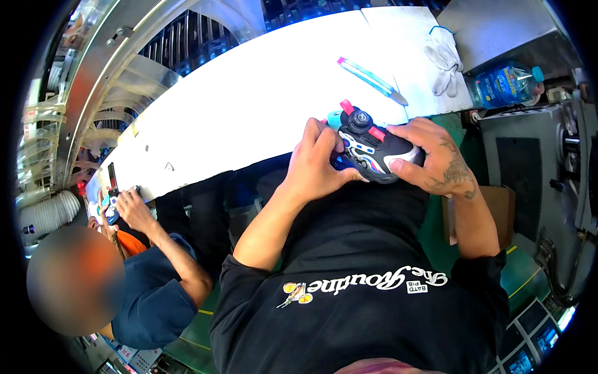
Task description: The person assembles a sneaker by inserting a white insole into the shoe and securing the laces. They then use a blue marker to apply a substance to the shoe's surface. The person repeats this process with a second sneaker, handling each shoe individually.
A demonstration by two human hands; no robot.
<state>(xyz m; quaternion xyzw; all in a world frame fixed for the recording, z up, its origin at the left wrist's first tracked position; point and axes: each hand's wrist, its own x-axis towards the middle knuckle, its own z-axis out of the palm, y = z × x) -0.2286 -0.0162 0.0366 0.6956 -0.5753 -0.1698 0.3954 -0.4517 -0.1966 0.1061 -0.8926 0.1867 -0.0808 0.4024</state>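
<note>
A small black shoe [367, 150] with white, blue and red side trim, pink tabs and a round dial on top is held between my two hands, at the front edge of the white worktable. My left hand [319, 159] grips one end of it, fingers curled around the teal part and thumb along the sole. At the other end, my right hand [433, 156] wraps around the dark part, thumb pressed on the side and fingers over the top. The sole's underside is hidden.
On the white table [268, 93] lie a light-blue cutter-like tool [374, 81] and a pale glove [445, 61]. A bottle [507, 85] stands by a metal box at right. To the left, a co-worker's hand [134, 210] handles a similar shoe. A cardboard box [492, 215] sits beyond my right arm.
</note>
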